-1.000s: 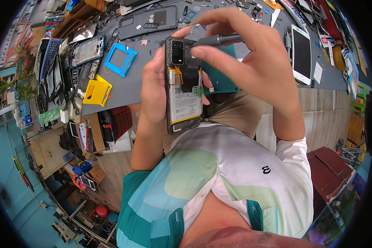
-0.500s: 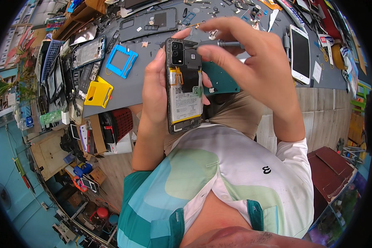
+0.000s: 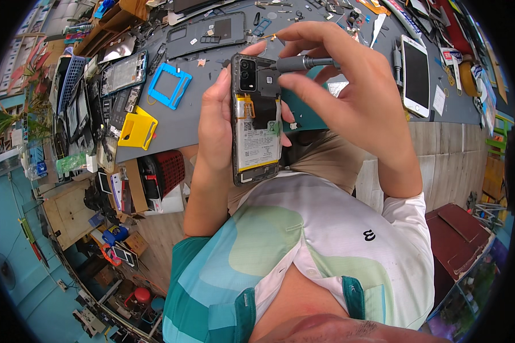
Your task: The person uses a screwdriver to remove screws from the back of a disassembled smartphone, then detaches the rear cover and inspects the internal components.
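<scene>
A phone with its back off (image 3: pixel 257 143) rests upright in my left hand (image 3: pixel 212 123), fingers wrapped round its sides. Its black camera block is at the top, above a silver battery edged in yellow. My right hand (image 3: pixel 355 97) holds a grey cylindrical screwdriver (image 3: pixel 294 64) almost level, its front end at the phone's upper right beside the cameras; the thumb sits just below the shaft. A teal mat (image 3: pixel 304 114) shows behind the phone, partly covered by my hands.
The grey worktable (image 3: pixel 177 131) carries a loose phone housing (image 3: pixel 183 34), blue (image 3: pixel 180 88) and yellow (image 3: pixel 134 128) plastic holders, heaped phone parts on the left (image 3: pixel 77 114), scattered small pieces and a white phone (image 3: pixel 415 74) at right. A red basket (image 3: pixel 166 171) stands below the left edge.
My right hand has come slightly down from its position a second ago, and its thumb has dropped, uncovering more of the screwdriver. The phone has shifted very slightly to the right.
</scene>
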Tool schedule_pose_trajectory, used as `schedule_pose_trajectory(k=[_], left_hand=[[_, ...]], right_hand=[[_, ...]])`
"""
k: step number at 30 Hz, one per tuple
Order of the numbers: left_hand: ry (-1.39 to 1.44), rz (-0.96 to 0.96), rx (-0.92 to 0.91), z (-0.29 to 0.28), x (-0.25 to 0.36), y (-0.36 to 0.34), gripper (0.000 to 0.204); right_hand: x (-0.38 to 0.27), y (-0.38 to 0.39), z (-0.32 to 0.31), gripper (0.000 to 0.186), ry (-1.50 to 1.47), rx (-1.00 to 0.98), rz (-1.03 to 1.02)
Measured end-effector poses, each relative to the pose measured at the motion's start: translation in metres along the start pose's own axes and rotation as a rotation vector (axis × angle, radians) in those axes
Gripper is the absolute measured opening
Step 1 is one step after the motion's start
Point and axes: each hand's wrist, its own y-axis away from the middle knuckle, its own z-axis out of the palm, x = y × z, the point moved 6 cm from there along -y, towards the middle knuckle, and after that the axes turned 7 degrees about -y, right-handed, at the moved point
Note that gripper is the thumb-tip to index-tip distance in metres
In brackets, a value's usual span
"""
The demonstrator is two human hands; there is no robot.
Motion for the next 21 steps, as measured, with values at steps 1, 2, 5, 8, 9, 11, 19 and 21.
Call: schedule_pose_trajectory(k=[1,2,5,8,9,11,19,21], left_hand=[[-0.016,0.003,-0.015,-0.002,0.000,-0.001,0.073],[-0.032,0.006,-0.029,-0.002,0.001,-0.001,0.073],[0.012,-0.014,0.005,-0.001,0.000,0.000,0.073],[-0.011,-0.010,0.010,-0.001,0.000,0.000,0.073],[-0.009,-0.012,0.014,-0.001,0.000,0.000,0.073],[-0.006,-0.015,0.022,-0.002,-0.001,0.000,0.073],[0.014,0.047,0.031,-0.001,0.001,-0.001,0.073],[0.015,0.065,0.035,-0.002,0.002,-0.001,0.074]], right_hand=[[0.000,0.000,-0.001,0.038,0.039,-0.023,0.017],[0.001,0.001,-0.001,0.038,0.078,-0.046,0.034],[0.005,0.001,0.001,0.039,0.034,0.001,-0.001],[0.004,0.004,0.001,0.039,-0.041,0.000,0.020],[0.004,0.004,0.000,0.039,-0.041,0.005,0.022],[0.003,0.005,-0.001,0.038,-0.042,0.014,0.027],[0.011,0.021,-0.015,0.038,-0.011,0.043,0.043],[0.016,0.027,-0.018,0.038,0.000,0.039,0.082]])
